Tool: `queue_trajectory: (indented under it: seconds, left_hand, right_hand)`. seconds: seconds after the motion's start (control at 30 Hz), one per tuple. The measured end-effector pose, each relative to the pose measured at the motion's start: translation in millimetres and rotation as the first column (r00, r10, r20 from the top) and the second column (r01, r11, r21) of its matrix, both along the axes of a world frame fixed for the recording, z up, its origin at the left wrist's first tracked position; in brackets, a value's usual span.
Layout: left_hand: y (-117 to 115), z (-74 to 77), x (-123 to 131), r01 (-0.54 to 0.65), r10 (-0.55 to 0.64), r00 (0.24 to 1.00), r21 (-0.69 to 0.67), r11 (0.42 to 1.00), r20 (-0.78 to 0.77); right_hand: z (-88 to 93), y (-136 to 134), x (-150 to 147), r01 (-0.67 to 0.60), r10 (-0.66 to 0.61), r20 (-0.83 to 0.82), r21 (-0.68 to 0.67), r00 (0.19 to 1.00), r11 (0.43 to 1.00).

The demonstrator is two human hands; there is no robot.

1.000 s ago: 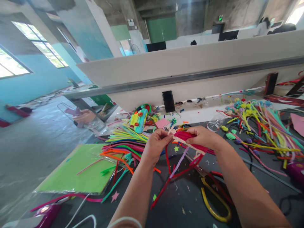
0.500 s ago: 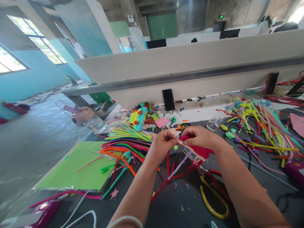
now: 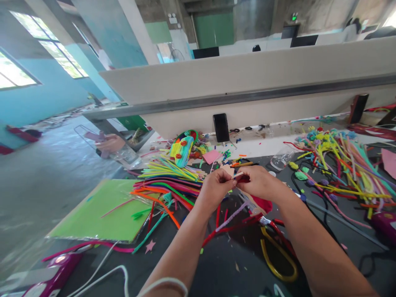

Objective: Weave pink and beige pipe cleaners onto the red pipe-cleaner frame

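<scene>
Above the dark table [image 3: 222, 264], my left hand [image 3: 216, 187] is closed in a pinch on a thin pale strip [image 3: 238, 175]. My right hand [image 3: 255, 181] meets it fingertip to fingertip, also pinched on the pale strip. A red piece [image 3: 262, 203] shows below my right hand; how it joins the strip is hidden. Under my hands lie a twisted lilac stem [image 3: 233, 216] and red fuzzy stems [image 3: 210, 238]. Yellow-handled scissors [image 3: 280, 264] lie beneath my right forearm.
Bundled fuzzy stems [image 3: 168, 173] and a green sheet pack [image 3: 102, 212] lie left. A phone [image 3: 221, 127] leans on the partition [image 3: 247, 82]. More coloured stems [image 3: 346, 165] spread at right. Purple glue guns [image 3: 57, 274] sit at both sides, with a white cord.
Both hands have drawn together, and the pale strip has turned, with less of it showing. The red piece is now mostly hidden behind my right hand. The view has shifted slightly.
</scene>
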State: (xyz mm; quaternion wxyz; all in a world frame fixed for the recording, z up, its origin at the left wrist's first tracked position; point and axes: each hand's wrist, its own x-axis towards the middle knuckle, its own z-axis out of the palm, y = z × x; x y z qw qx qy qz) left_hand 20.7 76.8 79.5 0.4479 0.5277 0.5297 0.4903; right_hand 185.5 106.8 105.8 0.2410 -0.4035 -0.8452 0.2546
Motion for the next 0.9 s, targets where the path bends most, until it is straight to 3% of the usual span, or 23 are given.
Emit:
queue_trajectory:
  seconds: [0.2,0.53,0.73,0.83,0.9]
  left_hand:
    - [2.6,-5.5,-1.9,-0.015,0.015,1.0,0.042,0.999,0.01]
    - [-2.4,7.5,2.0,-0.056,0.084,0.985,0.184,0.981,-0.149]
    - [-2.9,7.3,2.1,-0.007,0.052,0.982,0.238,0.971,-0.184]
    - [-3.0,3.6,1.2,0.047,0.048,0.97,0.38,0.924,-0.238]
    - [-3.6,1.4,1.4,0.112,0.092,0.933,0.524,0.844,-0.348]
  right_hand:
    - [-0.1,1.8,-2.2,0.03,-0.03,-0.005,-0.016,1.0,0.999]
    - [-7.0,10.0,2.2,-0.015,0.005,-0.103,-0.094,0.995,0.995]
    - [-13.2,15.1,4.7,-0.029,0.01,-0.14,-0.131,0.99,0.991]
    - [-19.5,21.5,8.8,-0.027,-0.015,-0.222,-0.184,0.975,0.982]
    - [-21.9,25.2,12.0,-0.025,-0.034,-0.277,-0.207,0.96,0.978]
